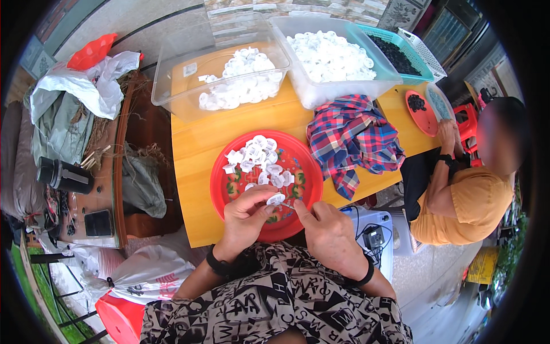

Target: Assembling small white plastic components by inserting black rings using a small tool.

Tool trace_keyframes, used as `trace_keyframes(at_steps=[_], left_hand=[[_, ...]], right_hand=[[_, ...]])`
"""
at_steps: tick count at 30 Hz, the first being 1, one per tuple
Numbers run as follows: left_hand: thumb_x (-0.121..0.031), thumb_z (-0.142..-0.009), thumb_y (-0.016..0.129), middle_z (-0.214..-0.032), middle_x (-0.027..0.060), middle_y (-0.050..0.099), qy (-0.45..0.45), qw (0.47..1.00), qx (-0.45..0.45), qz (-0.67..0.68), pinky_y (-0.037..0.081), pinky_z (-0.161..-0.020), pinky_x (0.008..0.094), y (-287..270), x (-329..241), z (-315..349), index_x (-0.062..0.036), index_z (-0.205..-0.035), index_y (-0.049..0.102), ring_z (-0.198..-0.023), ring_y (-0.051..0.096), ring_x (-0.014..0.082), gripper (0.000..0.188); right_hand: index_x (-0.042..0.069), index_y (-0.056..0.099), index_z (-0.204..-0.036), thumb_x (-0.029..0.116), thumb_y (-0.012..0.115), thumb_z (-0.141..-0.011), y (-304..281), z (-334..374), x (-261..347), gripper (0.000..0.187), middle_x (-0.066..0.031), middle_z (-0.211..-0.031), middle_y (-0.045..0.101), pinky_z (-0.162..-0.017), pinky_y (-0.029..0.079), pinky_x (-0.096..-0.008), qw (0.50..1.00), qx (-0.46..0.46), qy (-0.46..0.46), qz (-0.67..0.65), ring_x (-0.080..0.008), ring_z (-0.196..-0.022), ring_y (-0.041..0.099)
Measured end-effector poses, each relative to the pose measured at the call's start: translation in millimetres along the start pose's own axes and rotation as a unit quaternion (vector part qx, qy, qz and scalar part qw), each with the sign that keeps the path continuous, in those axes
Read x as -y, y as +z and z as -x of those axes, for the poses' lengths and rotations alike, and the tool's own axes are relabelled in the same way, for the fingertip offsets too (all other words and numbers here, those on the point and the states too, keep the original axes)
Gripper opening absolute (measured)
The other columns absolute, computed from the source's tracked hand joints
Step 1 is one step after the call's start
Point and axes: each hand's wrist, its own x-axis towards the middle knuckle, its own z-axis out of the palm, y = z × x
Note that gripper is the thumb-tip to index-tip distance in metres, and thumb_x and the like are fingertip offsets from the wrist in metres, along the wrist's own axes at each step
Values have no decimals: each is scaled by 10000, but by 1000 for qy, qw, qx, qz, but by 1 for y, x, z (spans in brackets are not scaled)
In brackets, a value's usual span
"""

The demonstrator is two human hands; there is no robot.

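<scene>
Over the near part of a round red tray [314, 172], my left hand [243, 217] pinches a small round white plastic part [275, 199] between thumb and fingertips. My right hand [337, 236] is closed around a slim tool, with the index finger stretched along it. Only the tool's thin metal tip [288, 206] shows, and it meets the white part's edge; its exact kind is hidden by the fingers. Several similar white plastic parts [255, 153] lie heaped in the tray's far left and middle, on its patterned bottom.
Behind the tray stand two clear plastic bins [163, 86] of white parts. A plaid cloth [355, 137] lies right of it on the wooden table [192, 172]. At the right, a co-worker [467, 195] sits by a small red plate [423, 117]. A teal basket [421, 74] holds black pieces.
</scene>
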Motion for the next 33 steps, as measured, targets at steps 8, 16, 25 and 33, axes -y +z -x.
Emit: trace_keyframes(at_steps=[8,16,25,33], left_hand=[[151,-798,550,-1148,147,551,35,996,7,-80,496,-852,296,3,-3,2,-18,-1085,592,-1043,560,207,335],[146,-813,539,-1126,140,566,7,997,-7,-79,505,-835,291,4,6,5,3,-1085,578,-1037,565,200,311],[111,-826,546,-1061,94,610,-79,989,-47,116,513,-804,268,3,-2,-3,26,-1115,554,-959,589,140,301],[128,-815,540,-1100,110,600,-81,993,-49,74,486,-829,265,8,-2,-1,25,-1099,559,-966,586,144,303]], right_hand=[[-55,558,-1111,52,553,-673,4,-4,7,451,-86,-721,489,-544,450,-313,1000,18,1,14,-211,-635,532],[-63,562,-1100,35,552,-660,8,-8,14,451,-75,-690,464,-521,430,-323,998,28,-7,59,-210,-616,521],[-80,547,-1115,54,550,-670,5,2,8,465,-84,-678,486,-502,448,-301,1000,4,15,-1,-207,-580,539],[-74,553,-1111,-25,546,-662,5,-2,9,453,-108,-671,494,-537,458,-354,997,-11,56,-53,-254,-586,554]])
